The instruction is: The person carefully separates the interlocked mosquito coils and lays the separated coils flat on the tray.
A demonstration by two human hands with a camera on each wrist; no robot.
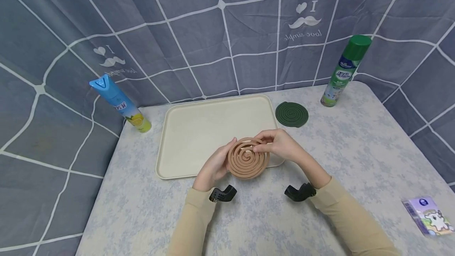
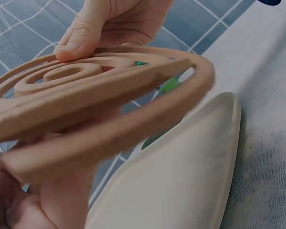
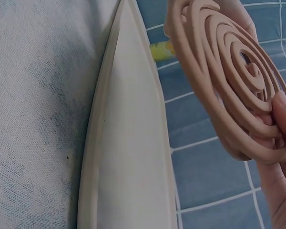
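1. Tabletop (image 1: 142, 212): tray (image 1: 209, 125) lies toward its far edge.
2. Left hand (image 1: 215, 164) holds brown coil (image 1: 247, 165) at its left; right hand (image 1: 281, 144) pinches its upper right.
3. Brown coil: above tray's near-right corner. Work judged partway: turns partly parted, not yet set down.
4. Green coil (image 1: 292, 114): flat beside tray's right edge, untouched.

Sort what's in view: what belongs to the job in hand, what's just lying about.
In the job:
brown coil
left hand and right hand, both holding it
tray, perhaps

Apparently just lying about:
green coil
blue spray can
green spray can
purple pack
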